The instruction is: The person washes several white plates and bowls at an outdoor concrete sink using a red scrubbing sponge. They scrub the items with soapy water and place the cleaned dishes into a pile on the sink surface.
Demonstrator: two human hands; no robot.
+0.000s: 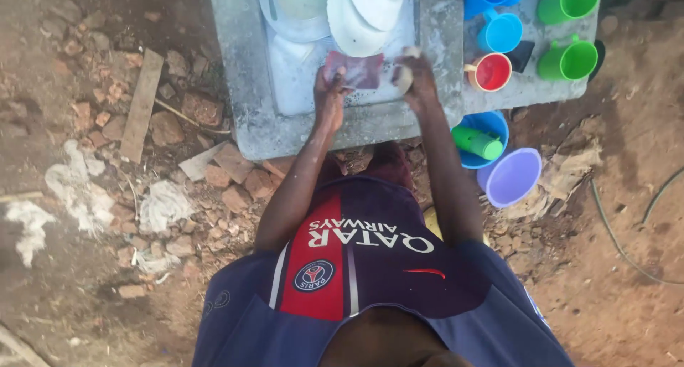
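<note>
My left hand (330,90) grips a dark red rectangular lid or dish (358,70) over the concrete sink basin (313,110). My right hand (415,76) is closed around a pale sponge or soap lump (403,75), held against the right edge of the red piece. White plates (356,18) lie stacked in the soapy basin just beyond both hands.
On the concrete slab (527,89) to the right stand blue cups (501,32), a red cup (491,72) and green cups (570,59). Below it on the ground sit a blue bowl (491,125) with a green cup (477,142) and a purple bowl (511,176). Rubble, a plank (141,103) and rags lie left.
</note>
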